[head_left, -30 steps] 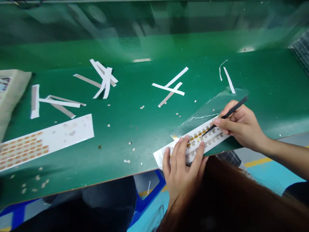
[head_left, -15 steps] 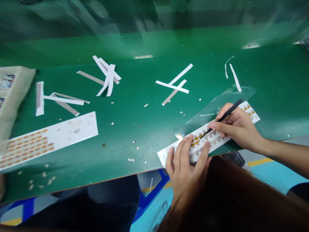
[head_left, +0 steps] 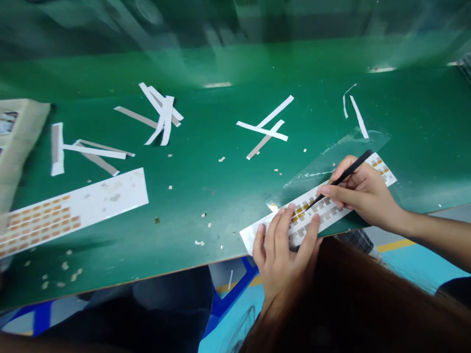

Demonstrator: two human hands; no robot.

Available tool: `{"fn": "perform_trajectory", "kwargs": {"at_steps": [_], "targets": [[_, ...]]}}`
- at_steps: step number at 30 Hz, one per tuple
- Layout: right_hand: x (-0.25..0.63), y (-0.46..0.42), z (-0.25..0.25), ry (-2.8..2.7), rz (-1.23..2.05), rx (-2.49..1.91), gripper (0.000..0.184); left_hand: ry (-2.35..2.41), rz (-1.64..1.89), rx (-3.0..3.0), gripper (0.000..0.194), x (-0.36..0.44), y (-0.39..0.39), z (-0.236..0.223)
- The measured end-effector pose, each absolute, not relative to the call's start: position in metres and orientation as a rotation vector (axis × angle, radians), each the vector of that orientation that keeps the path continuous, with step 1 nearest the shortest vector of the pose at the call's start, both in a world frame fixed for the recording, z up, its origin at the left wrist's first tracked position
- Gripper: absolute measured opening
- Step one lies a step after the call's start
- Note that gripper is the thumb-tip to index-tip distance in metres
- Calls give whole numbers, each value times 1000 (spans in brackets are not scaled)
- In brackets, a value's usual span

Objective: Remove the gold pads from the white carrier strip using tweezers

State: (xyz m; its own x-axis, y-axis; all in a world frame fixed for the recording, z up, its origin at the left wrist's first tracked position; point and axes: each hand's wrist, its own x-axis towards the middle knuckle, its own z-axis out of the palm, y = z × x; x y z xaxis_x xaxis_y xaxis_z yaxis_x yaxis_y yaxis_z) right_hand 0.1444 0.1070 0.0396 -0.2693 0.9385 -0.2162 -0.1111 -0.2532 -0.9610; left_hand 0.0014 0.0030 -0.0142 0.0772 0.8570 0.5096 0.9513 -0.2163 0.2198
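Fingers of both hands out of view, state unclear; at right, a co-worker's right hand (head_left: 362,191) holds black tweezers (head_left: 349,170) over a patterned sheet (head_left: 250,236).

Right hand (head_left: 362,189) gripping black pointed tool (head_left: 351,169), left hand (head_left: 281,255) on patterned sheet (head_left: 327,208), green table (head_left: 206,181)
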Motion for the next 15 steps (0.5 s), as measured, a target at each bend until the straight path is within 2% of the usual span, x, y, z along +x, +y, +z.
{"fn": "perform_trajectory", "kwargs": {"at_steps": [15], "targets": [[145, 108, 39, -1166, 1652, -1091, 33, -1812, -763, -2194, 38, -1, 3, -14]]}}
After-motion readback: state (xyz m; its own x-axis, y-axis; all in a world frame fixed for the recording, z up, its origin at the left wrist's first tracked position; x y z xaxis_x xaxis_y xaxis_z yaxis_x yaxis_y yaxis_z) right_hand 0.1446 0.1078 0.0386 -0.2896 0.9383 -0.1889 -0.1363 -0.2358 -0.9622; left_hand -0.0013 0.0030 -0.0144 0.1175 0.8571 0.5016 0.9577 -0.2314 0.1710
